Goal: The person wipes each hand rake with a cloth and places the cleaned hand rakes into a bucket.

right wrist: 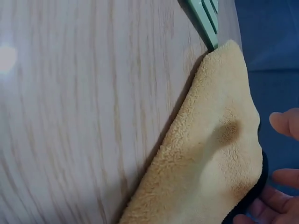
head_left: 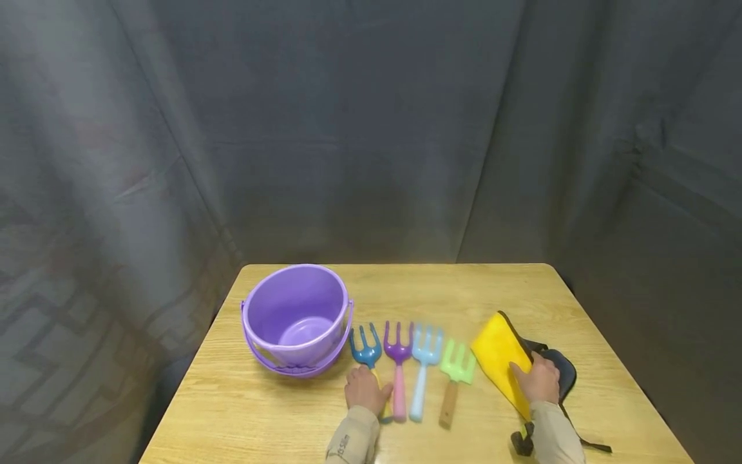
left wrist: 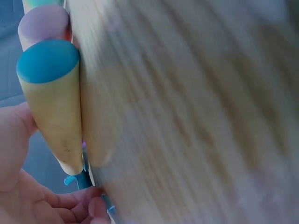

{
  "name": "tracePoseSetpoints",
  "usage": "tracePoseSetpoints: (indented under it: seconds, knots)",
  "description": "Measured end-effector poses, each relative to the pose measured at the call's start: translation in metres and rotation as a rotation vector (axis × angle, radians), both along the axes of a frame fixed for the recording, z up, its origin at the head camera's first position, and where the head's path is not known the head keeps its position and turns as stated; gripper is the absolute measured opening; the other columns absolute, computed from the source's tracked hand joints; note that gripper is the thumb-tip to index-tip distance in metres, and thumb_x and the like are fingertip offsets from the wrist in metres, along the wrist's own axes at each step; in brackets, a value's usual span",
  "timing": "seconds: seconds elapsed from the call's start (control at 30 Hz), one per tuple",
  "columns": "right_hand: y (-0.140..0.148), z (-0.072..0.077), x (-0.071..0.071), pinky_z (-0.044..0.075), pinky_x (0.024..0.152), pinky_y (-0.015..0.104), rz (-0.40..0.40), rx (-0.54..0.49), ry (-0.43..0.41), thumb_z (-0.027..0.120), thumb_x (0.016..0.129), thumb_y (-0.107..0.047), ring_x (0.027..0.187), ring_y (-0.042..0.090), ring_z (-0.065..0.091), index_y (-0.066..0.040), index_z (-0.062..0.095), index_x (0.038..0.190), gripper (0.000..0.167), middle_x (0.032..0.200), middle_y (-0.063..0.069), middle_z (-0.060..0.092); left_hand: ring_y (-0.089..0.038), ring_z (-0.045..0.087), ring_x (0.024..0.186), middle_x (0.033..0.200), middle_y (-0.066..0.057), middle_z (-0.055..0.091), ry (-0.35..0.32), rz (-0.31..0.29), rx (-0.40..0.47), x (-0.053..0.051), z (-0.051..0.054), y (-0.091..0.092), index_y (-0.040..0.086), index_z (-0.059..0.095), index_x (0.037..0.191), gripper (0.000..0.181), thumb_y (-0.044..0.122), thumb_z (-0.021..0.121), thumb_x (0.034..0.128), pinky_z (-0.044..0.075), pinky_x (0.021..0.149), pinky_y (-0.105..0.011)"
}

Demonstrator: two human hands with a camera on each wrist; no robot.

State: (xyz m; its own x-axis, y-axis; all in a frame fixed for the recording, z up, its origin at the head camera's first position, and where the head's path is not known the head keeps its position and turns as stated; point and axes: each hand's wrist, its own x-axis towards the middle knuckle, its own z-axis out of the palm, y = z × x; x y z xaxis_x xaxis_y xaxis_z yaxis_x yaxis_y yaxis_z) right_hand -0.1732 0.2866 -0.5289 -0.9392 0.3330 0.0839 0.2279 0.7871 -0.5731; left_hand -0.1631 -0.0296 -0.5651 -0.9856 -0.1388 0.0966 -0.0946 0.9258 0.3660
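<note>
My left hand (head_left: 366,390) grips a blue hand fork (head_left: 366,353) by its yellow handle (left wrist: 53,112). In the left wrist view the thumb lies beyond the handle, and the curled fingers are by its neck. To its right lie a purple hand fork (head_left: 398,351) with a pink handle, a light blue hand fork (head_left: 426,354) and a green hand fork (head_left: 458,364) with a wooden handle. My right hand (head_left: 540,380) is at the black-edged side of a yellow fluffy cloth (head_left: 500,354). Its thumb stands apart from the cloth (right wrist: 201,149); some fingertips are near the dark edge.
A purple bucket (head_left: 261,328) stands upright at the left of the wooden table (head_left: 232,412), its handle hanging down. A dark item (head_left: 561,368) with black straps lies beside and beneath my right hand. Grey curtains (head_left: 359,142) hang behind the table.
</note>
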Motion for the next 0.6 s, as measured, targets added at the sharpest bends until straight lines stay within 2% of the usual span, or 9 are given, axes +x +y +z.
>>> tracePoseSetpoints:
  seconds: [0.13,0.27,0.4,0.5,0.6]
  knots:
    - [0.002,0.0006,0.001,0.031,0.081,0.061,-0.033,0.004,-0.056,0.063,0.078,-0.022,0.101,0.054,0.035,0.019,0.035,0.12,0.066,0.111,0.041,0.039,-0.031,0.053,0.07,0.078,-0.019,0.052,-0.025,-0.002,0.067,-0.0011,-0.0032,0.0005,-0.01,0.05,0.094,0.064,0.043,0.073,0.0649,0.047,0.059,-0.042]
    - [0.0063,0.0035,-0.0007,0.035,0.08,0.058,-0.01,-0.035,-0.172,0.06,0.08,-0.04,0.1,0.053,0.042,0.018,0.029,0.124,0.079,0.117,0.04,0.038,-0.032,0.053,0.069,0.079,-0.019,0.051,-0.014,-0.006,0.164,-0.004,-0.0047,0.0013,-0.013,0.05,0.096,0.061,0.031,0.076,0.0628,0.047,0.06,-0.043]
    - [0.0092,0.0067,-0.004,0.04,0.076,0.055,0.022,-0.095,-0.264,0.055,0.076,-0.059,0.096,0.05,0.047,0.018,0.028,0.124,0.094,0.117,0.04,0.039,-0.033,0.052,0.067,0.078,-0.019,0.049,-0.004,-0.006,0.261,-0.0058,-0.002,0.0016,-0.016,0.049,0.095,0.051,0.014,0.074,0.0616,0.047,0.061,-0.043]
    - [0.0093,0.0078,-0.0059,0.042,0.072,0.05,0.057,-0.117,-0.303,0.053,0.073,-0.065,0.089,0.043,0.051,0.019,0.033,0.119,0.098,0.111,0.038,0.044,-0.032,0.052,0.065,0.077,-0.019,0.048,-0.015,0.004,0.291,-0.0065,0.0001,0.0001,-0.017,0.048,0.093,0.045,0.004,0.07,0.0602,0.048,0.061,-0.043]
    - [0.0088,0.0069,-0.0061,0.042,0.067,0.043,0.081,-0.165,-0.33,0.055,0.072,-0.064,0.08,0.033,0.051,0.019,0.04,0.113,0.093,0.1,0.033,0.05,-0.033,0.054,0.066,0.078,-0.02,0.05,-0.035,0.019,0.324,-0.0072,0.002,-0.002,-0.017,0.048,0.094,0.044,0.0,0.069,0.0598,0.048,0.063,-0.043]
